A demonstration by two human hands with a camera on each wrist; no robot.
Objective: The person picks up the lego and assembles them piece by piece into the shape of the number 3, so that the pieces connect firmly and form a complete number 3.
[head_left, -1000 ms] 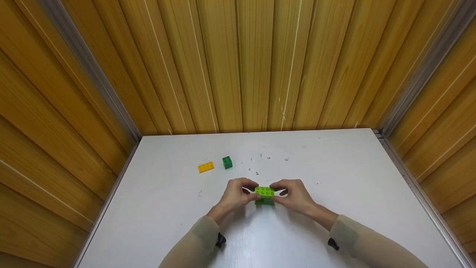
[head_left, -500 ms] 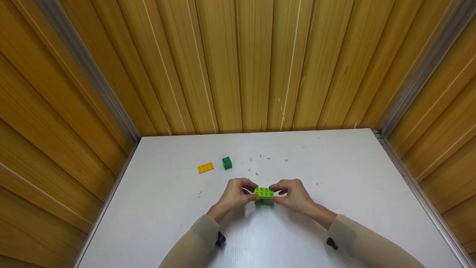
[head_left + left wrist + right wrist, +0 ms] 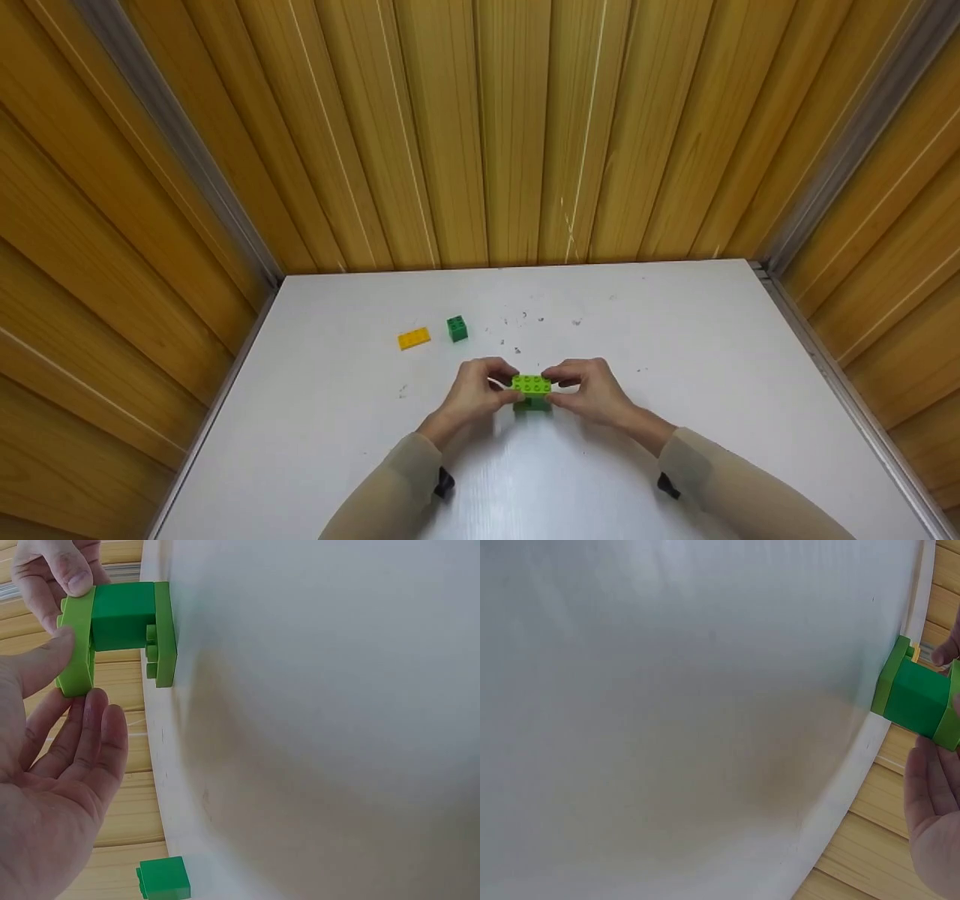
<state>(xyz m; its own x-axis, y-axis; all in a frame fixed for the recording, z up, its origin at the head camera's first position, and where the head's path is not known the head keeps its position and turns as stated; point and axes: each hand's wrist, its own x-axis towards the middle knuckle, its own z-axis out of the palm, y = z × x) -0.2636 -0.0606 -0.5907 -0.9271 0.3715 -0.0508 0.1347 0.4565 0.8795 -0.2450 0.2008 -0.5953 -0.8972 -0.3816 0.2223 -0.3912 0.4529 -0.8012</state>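
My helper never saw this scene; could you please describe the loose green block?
On the white table, look beyond the left hand, toward the wooden wall. The loose green block stands right of the flat yellow plate: taller, and unlike the green stack, not held.

Plate (image 3: 414,338) and block (image 3: 457,329) lie left, behind the stack (image 3: 532,385).

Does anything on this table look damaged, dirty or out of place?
Small dark marks on the white table, right of the loose green brick, resemble dirt or wear, unclear which. The light green top brick looks unevenly supported: a gap lies under its left end.
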